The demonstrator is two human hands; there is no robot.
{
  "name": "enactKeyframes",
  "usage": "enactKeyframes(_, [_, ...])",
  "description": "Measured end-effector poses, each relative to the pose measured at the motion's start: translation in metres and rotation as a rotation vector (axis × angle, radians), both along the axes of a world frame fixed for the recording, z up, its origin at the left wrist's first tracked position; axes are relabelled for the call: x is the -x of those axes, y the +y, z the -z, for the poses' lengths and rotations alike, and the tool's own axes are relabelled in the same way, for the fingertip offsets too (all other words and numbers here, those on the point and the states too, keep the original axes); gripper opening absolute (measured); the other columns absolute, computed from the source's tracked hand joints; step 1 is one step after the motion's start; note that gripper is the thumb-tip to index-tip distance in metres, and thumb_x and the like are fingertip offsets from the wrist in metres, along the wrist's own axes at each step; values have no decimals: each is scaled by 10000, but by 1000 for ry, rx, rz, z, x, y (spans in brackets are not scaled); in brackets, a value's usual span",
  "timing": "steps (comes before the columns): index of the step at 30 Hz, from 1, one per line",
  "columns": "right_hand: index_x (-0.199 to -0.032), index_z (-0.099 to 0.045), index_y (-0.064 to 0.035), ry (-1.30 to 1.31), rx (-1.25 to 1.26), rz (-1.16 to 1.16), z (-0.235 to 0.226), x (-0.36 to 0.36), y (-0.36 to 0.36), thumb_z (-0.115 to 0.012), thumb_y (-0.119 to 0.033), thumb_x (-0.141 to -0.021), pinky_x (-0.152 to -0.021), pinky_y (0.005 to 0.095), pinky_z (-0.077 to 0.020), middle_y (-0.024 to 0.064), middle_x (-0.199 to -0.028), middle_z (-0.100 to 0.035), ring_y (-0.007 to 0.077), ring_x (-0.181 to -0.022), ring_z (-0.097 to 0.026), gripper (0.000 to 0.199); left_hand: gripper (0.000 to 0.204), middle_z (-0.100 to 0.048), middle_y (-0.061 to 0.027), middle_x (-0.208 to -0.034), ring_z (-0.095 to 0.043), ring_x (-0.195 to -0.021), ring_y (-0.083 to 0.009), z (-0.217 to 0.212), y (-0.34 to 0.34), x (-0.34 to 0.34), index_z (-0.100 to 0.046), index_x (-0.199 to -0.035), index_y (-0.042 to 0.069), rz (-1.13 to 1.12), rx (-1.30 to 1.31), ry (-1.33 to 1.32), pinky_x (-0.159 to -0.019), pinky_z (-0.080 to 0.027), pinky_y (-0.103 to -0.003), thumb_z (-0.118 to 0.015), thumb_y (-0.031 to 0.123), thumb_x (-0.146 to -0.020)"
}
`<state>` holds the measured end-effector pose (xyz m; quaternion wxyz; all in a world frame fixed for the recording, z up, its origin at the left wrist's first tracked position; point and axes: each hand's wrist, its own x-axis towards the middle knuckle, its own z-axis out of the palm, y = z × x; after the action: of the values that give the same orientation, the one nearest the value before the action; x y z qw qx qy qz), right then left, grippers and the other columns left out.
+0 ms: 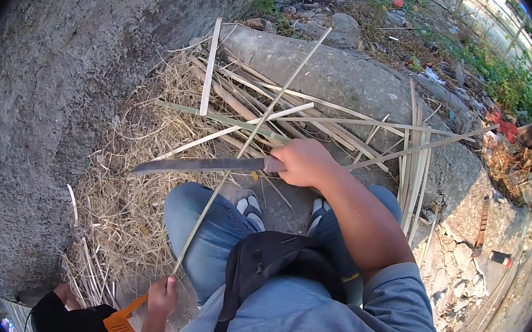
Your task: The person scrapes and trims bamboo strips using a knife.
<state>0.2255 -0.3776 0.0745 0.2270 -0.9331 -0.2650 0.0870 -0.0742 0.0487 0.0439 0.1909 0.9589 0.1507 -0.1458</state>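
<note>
Gripping the near end of a long strip, left hand sits low at near left, fingers curled and pinched shut around it. Strip runs up and right from there, crosses over the knife blade, far tip ends up by the concrete curb. Orange mesh thing just left of that hand, dark sleeve beside it. Dry shavings heaped on left, against grey wall. Knife lies roughly level, tip pointing left, blade over the shavings, handle in right hand. Right hand mid-frame, fingers wrapped tight round the handle, pressed together. Knees in jeans below the blade, sandalled feet between them. Black bag on lap. Cut strips piled far of the knife, fanned against the curb. More strips stand bundled to the right. Rubble and litter at far right; detail too small to tell.
</note>
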Motion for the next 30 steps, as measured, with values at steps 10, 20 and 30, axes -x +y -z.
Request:
enactKeyframes(10, [-958, -701, -90, -19, -209, 489, 41, -51, -49, -670, -300, -863, -799, 529, -535, 210, -999, -714, 418, -940, -680, 233, 669, -602, -243, -692, -622, -736, -492, 10, 2, 1, -607, -798, -2, -7, 10, -49, -657, -468, -525, -393, 584, -1040])
enactKeyframes(20, [-906, -692, -112, -50, 5, -72, 3, -1, 4, -711, -281, -822, -713, 513, -513, 128, -829, -705, 385, -819, -682, 189, 634, -588, -233, -662, -616, -692, -472, 3, 1, 1, -597, -783, 1, -14, 52, -45, -620, -462, -490, -420, 549, -1049])
enactKeyframes(30, [-950, -706, -85, 8, -106, 316, 18, -23, -19, -710, -251, -820, -752, 509, -520, 185, -893, -714, 411, -876, -682, 212, 678, -567, -233, -655, -592, -659, -452, 11, 8, 3, -588, -789, -16, -54, 165, 5, -617, -451, -481, -374, 569, -1058])
